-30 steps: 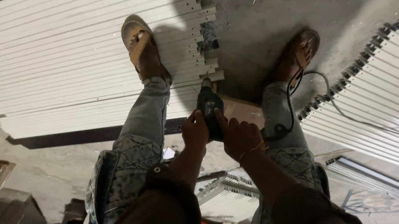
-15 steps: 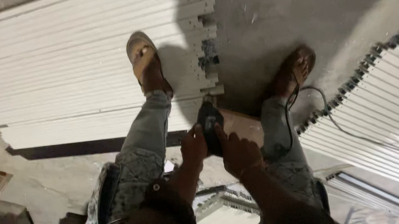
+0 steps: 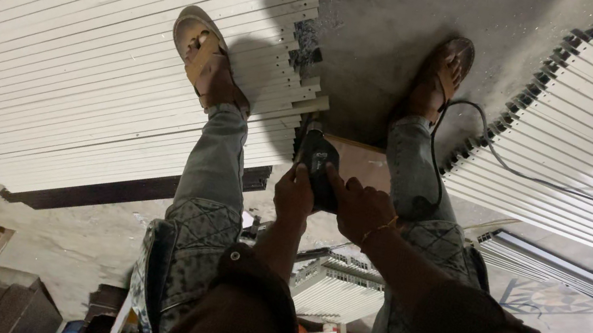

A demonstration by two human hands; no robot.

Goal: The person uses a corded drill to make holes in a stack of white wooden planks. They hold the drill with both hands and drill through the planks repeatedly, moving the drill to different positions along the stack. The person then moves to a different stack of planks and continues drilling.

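Gripping a dark power tool [image 3: 316, 168] at the centre of the frame, the left hand [image 3: 294, 194] is clenched around its body, while the right hand [image 3: 359, 207] is curled against its side. The tool is held between the knees, near white slats [image 3: 88, 67] at upper left, a black cord [image 3: 477, 141] trailing toward upper right.

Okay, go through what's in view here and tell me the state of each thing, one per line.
Power tool: gripped in both hands, nose pointing down at the slat ends.
Left hand: closed on the tool's body.
Right hand: closed on the tool, a finger lying along it.
White slats: lying flat, side by side, one sandalled foot on them.
Black cord: slack, looping on the floor.
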